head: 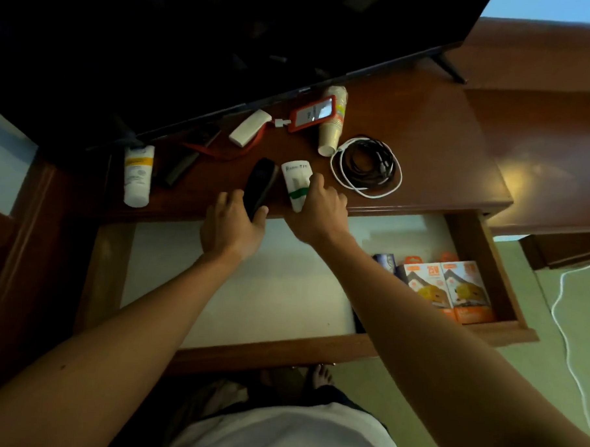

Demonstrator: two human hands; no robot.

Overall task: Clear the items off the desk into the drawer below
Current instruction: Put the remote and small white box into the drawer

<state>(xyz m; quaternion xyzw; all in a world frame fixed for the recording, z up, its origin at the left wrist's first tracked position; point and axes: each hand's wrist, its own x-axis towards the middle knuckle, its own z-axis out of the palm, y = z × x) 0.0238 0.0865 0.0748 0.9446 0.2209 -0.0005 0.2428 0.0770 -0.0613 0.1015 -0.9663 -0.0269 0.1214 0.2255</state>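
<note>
The wooden desk has its drawer pulled open below, with a pale liner. My left hand grips the near end of a black remote lying at the desk's front edge. My right hand closes on a white tube with a green band beside it. Still on the desk are a white-and-yellow lotion tube, a white power bank, an orange badge holder with a red lanyard, a stack of paper cups and coiled black and white cables.
Two orange boxes and a small dark box sit in the drawer's right end. A large dark TV screen overhangs the back of the desk. A dark object lies under it. A white cord trails on the floor at right.
</note>
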